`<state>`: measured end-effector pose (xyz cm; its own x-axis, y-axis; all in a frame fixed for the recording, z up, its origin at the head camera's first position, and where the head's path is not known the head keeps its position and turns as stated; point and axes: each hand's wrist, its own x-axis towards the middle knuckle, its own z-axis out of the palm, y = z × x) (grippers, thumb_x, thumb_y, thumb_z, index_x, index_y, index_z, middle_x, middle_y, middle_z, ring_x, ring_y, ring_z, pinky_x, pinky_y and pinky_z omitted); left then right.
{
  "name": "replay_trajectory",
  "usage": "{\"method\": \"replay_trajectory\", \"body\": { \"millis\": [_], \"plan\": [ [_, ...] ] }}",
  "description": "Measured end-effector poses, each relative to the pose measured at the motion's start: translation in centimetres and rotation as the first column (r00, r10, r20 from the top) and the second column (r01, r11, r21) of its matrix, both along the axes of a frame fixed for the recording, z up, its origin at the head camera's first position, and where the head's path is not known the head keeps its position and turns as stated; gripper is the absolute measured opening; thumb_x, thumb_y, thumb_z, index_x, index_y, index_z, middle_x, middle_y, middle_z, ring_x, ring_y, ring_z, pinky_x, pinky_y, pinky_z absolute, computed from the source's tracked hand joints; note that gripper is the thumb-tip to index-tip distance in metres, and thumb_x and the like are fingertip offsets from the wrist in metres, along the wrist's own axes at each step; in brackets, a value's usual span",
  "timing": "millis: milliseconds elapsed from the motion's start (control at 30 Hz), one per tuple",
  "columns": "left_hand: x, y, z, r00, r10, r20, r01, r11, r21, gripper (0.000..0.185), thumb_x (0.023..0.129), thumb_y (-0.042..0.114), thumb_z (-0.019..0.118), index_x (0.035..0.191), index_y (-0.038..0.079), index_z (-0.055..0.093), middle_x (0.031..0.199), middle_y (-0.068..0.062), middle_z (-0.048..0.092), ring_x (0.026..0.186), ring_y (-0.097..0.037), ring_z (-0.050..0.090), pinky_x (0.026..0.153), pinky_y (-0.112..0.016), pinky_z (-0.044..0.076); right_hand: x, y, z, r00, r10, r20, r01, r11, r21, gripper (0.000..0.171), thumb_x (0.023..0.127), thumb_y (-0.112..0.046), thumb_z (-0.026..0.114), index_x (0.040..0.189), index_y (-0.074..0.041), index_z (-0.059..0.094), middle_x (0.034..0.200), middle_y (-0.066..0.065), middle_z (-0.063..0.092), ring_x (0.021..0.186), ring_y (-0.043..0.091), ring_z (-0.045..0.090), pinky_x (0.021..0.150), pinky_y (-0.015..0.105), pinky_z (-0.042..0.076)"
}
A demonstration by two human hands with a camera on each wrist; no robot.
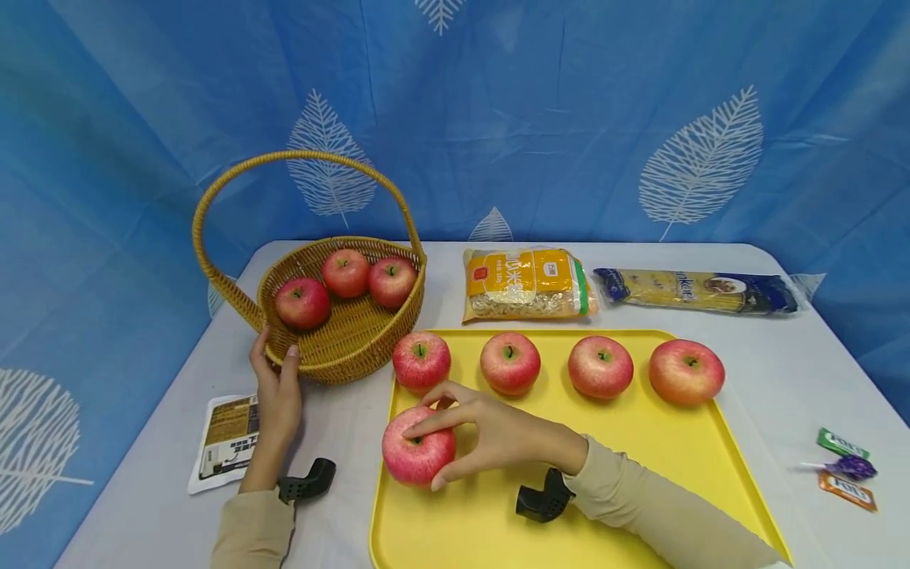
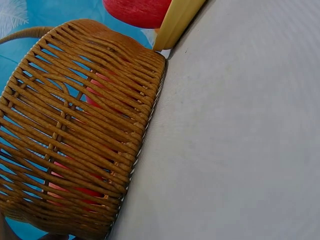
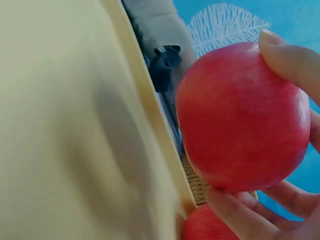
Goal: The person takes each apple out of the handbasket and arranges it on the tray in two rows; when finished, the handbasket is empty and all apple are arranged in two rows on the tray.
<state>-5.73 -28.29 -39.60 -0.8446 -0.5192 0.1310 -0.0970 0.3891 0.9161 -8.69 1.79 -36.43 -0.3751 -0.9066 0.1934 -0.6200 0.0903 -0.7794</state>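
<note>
Bench (image 1: 782, 371): tray (image 1: 682, 458) along the near edge, basket (image 1: 355, 340) at the tray's far-left corner, holding three apples. Left hand (image 1: 276, 395) has fingers curled over the basket's near rim. Right hand (image 1: 490, 431) grasps an apple (image 1: 415, 457) at the tray's left edge. Risk: the grasp appears to be fingertips only, so the smooth apple could slip and roll off the bench.

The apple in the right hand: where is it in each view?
Head: apple at lower centre, gripped by the right hand at the yellow tray's near-left corner.
Left wrist: not in it.
Right wrist: fills the right side, fingers round it.
Shared landmark: the wicker basket.
</note>
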Motion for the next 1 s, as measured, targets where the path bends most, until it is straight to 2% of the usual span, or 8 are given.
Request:
{"method": "replay_trajectory", "body": {
  "millis": [200,567,733,1000],
  "plan": [
    [0.0,0.0,-0.1,1.000,0.007,0.000,-0.007,1.000,-0.004,0.055,0.095,0.039,0.035,0.143,0.028,0.009,0.153,-0.003,0.008,0.140,-0.022,0.010,0.114,-0.045,0.011,0.9,0.2,-0.6,0.996,0.032,-0.082,-0.033,0.999,-0.009,0.052,0.072,-0.045,0.071,0.120,-0.032,0.058,0.126,-0.005,0.042,0.117,0.005,0.037,0.095,0.021,0.039],
    [0.0,0.0,-0.2,1.000,0.005,0.009,-0.005,1.000,-0.010,0.055,0.095,0.040,0.035,0.143,0.030,0.008,0.153,-0.002,0.008,0.141,-0.021,0.010,0.114,-0.045,0.012,2.1,-0.5,-2.1,0.984,0.022,-0.176,-0.029,0.999,-0.040,0.051,0.071,-0.048,0.071,0.118,-0.032,0.059,0.122,-0.004,0.043,0.115,0.005,0.042,0.096,0.020,0.038],
    [0.0,0.0,-0.1,1.000,0.009,0.019,-0.008,1.000,-0.013,0.055,0.095,0.041,0.034,0.143,0.031,0.008,0.153,-0.001,0.007,0.141,-0.021,0.009,0.114,-0.045,0.012,2.2,-0.4,-2.4,0.982,0.012,-0.186,-0.008,1.000,0.023,0.059,0.074,-0.053,0.066,0.127,-0.035,0.048,0.124,-0.007,0.041,0.114,0.003,0.043,0.097,0.019,0.038],
    [-0.1,0.1,0.0,1.000,0.012,0.016,-0.012,1.000,-0.017,0.055,0.095,0.040,0.034,0.143,0.030,0.008,0.153,-0.002,0.008,0.141,-0.021,0.010,0.114,-0.045,0.011,2.2,-0.2,-2.3,0.994,0.025,-0.103,-0.013,0.994,0.109,0.069,0.077,-0.056,0.059,0.137,-0.036,0.030,0.126,-0.011,0.036,0.114,-0.001,0.043,0.097,0.020,0.039]
  ]
}}
